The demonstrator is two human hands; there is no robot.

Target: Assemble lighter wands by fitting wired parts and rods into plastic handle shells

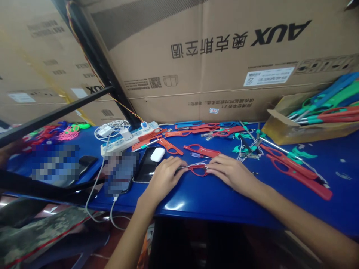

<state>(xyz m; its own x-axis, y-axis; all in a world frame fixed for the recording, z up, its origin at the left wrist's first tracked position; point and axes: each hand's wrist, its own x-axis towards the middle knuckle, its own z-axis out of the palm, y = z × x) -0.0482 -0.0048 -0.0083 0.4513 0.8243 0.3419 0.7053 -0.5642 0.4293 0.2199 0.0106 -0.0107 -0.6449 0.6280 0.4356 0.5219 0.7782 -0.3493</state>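
Observation:
Between my two hands is a red plastic lighter shell (198,172) with a finger loop, held low over the blue tabletop, thin pale wires running across it. My left hand (168,172) pinches its left end, where a thin rod or wire shows at the fingertips. The fingers of my right hand (232,172) close on the right end and hide part of it. Just beyond lie another red lighter shell (202,150) and a small screwdriver with a purple handle (197,155).
A white power strip (126,140), phones and a white earbud case (157,154) lie left. Behind are orange lighter shells (171,145); to the right, green parts (304,154), long red lighters (300,172) and a box of lighters (314,129). Large cartons (202,74) back the table.

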